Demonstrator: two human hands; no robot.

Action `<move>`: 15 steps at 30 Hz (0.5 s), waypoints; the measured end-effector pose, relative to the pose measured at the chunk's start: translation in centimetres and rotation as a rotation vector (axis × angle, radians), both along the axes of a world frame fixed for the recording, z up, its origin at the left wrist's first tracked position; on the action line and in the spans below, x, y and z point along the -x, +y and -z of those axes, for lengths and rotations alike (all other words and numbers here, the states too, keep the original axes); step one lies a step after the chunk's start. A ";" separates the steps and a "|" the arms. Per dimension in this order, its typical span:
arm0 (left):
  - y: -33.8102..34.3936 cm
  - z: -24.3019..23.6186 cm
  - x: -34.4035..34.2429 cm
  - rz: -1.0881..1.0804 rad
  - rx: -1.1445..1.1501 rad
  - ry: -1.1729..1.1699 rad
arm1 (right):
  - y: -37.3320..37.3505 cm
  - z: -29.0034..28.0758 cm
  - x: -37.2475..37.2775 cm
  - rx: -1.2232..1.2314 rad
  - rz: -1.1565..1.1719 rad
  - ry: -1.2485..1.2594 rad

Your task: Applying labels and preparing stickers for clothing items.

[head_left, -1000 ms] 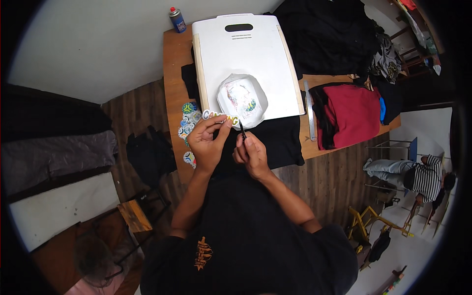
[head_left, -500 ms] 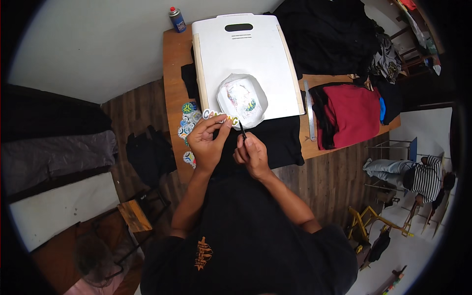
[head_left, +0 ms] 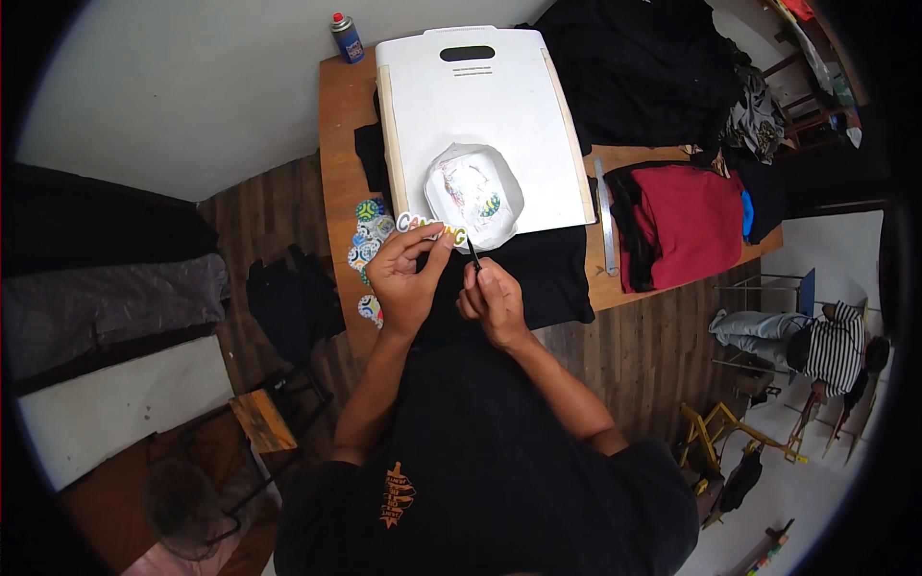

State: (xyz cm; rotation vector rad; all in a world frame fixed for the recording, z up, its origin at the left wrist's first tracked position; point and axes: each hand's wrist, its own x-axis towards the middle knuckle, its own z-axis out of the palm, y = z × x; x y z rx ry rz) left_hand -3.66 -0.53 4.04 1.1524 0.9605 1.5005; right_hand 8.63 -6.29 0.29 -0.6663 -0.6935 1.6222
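Note:
Between the thumb and fingers of my left hand (head_left: 405, 286) is a cut-out sticker (head_left: 411, 225) of colourful letters. My right hand (head_left: 494, 305) is closed around a slim black tool (head_left: 473, 253), whose tip is at the sticker's right end; its exact kind is too small to tell. Just beyond both hands a white paper-lined bowl (head_left: 510, 182) rests on a white board (head_left: 499, 106) with a handle slot. Scraps and a round green-and-blue piece (head_left: 489, 204) lie inside the bowl. Several round printed stickers (head_left: 369, 230) lie left of my left hand.
The wooden table (head_left: 338, 115) holds a blue spray can (head_left: 347, 38) with a red cap. Black cloth (head_left: 643, 72), a metal ruler (head_left: 605, 216) and folded red cloth (head_left: 684, 216) lie to the right. A person in a striped top (head_left: 832, 355) is at far right, another person (head_left: 182, 504) lower left.

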 end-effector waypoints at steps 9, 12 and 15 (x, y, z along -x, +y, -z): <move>0.2 -0.1 -0.1 -0.007 0.052 -0.032 | 0.1 0.1 -0.5 0.004 -0.015 -0.023; 0.2 -0.3 -0.1 -0.010 0.042 -0.024 | 0.1 -0.1 -0.6 0.005 -0.029 -0.022; 0.3 -0.2 -0.1 -0.005 0.023 -0.035 | 0.1 -0.1 -0.7 0.009 -0.039 -0.023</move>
